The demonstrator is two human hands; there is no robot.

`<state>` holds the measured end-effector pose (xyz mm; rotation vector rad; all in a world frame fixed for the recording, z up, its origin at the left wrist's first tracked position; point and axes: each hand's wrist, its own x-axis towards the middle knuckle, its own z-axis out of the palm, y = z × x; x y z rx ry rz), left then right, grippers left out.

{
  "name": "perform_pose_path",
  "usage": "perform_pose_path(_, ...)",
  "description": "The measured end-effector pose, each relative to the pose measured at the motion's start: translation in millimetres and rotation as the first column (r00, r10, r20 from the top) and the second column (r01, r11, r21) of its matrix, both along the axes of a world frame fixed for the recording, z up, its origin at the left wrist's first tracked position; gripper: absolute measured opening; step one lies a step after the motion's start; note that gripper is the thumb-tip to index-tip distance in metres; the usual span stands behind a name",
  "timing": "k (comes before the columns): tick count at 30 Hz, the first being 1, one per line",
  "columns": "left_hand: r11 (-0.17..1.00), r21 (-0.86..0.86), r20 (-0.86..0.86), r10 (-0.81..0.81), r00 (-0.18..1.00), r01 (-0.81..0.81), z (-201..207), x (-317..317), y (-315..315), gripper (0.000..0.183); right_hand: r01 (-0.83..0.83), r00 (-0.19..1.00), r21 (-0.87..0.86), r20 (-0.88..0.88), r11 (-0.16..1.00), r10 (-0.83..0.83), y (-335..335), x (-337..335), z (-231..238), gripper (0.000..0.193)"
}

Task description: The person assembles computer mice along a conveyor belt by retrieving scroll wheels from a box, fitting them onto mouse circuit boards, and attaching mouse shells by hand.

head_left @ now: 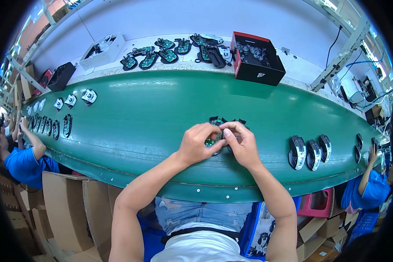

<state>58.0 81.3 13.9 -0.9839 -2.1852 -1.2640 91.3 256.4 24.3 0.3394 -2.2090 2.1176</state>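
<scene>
My left hand (199, 142) and my right hand (243, 143) meet over the middle of the green belt, fingertips pinched together. Whatever small piece lies between the fingertips is hidden from me. Right beneath them are several open computer mouse bases; one mouse base with a green circuit board (215, 120) shows past my left fingers. My hands cover most of these bases, and I cannot tell whether the fingers touch them.
The green conveyor belt (161, 105) carries closed mice (313, 155) at right and white-and-black mouse parts (89, 96) at left. Behind it stand circuit-board bases (167, 55), a black-red box (260, 76) of small round parts and a white box (118, 49). Co-workers sit either side.
</scene>
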Motion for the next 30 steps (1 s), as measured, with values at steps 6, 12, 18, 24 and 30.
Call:
perform_pose_path(6,1.000,-0.014,0.005,0.017,1.000,-0.017,-6,-4,-1,0.023,-0.037,0.999,-0.042,-0.036,0.998,0.036,11,-6,-6,0.030)
perform_pose_path(12,0.989,-0.144,-0.074,-0.039,0.997,0.028,-5,-12,-12,0.034,0.105,0.962,0.294,-0.271,0.950,-0.022,10,-7,4,0.033)
perform_pose_path(18,0.909,-0.416,0.079,0.037,0.996,-0.001,-13,-30,-33,0.089,0.340,0.907,0.320,-0.361,0.884,-0.218,15,-19,-2,0.029)
perform_pose_path(24,0.785,-0.619,0.097,0.033,0.995,0.034,-22,-27,-27,0.118,0.373,0.865,0.546,-0.498,0.750,-0.068,12,-26,-14,0.028)
perform_pose_path(30,0.778,-0.623,0.117,-0.009,0.993,0.080,-19,-18,-26,0.127,0.413,0.845,0.659,-0.535,0.629,0.006,11,-22,-9,0.023)
